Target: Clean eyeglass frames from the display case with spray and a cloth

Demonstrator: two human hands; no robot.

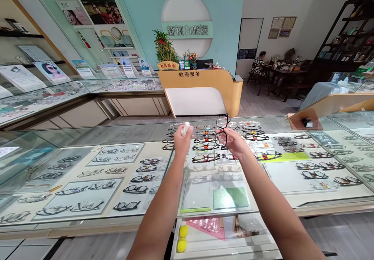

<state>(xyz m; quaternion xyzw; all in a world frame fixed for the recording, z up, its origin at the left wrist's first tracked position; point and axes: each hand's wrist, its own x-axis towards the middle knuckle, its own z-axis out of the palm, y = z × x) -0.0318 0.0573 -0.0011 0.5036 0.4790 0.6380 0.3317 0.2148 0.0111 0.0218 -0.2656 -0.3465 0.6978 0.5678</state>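
My left hand [181,140] is closed around a small white bottle [185,127], held above the glass counter with its top showing beyond my fingers. My right hand [236,142] grips a pair of black-framed eyeglasses [222,121] near the bridge, turned so that one lens stands above the other. Below and between my hands, several rows of dark eyeglasses [205,158] rest on the counter. A pair with dark rims [268,155] lies right of my right wrist. The eyeglasses and the bottle are apart.
The glass display counter [157,218] spans the view, with more frames inside. A drawer [210,248] stands open at its near side, holding yellow round cases [182,238] and a pink packet [209,227]. Beyond is a wooden reception desk [233,96]; a person [258,67] sits far right.
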